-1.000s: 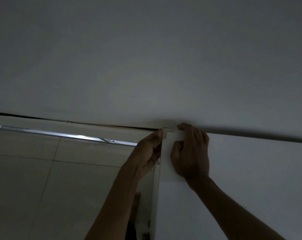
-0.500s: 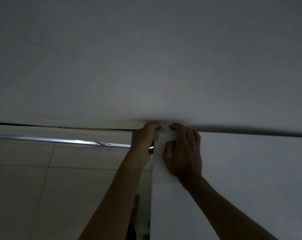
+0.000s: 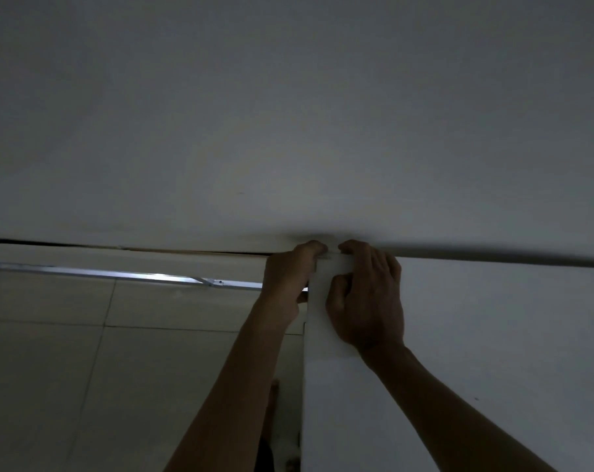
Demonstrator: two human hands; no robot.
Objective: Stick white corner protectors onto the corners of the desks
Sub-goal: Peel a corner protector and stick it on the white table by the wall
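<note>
Dim view, left to right. One tiled floor (image 3: 84, 369) with one metal rail (image 3: 118, 275) along wall base. One left hand (image 3: 288, 277), fingers curled over desk corner's left side, pressing white corner protector (image 3: 329, 256). One protector visible, on far-left corner of one white desk (image 3: 493, 335), against wall (image 3: 288, 114). One right hand (image 3: 367, 294), fingers curled, pressing protector from above; thumb on desk top.

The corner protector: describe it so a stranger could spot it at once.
Start from the white desk filling the lower right, and follow its left edge up to the far corner by the wall. There the left hand and right hand meet. The corner protector is the small pale strip between their fingertips, the only thing both hands touch.
</note>
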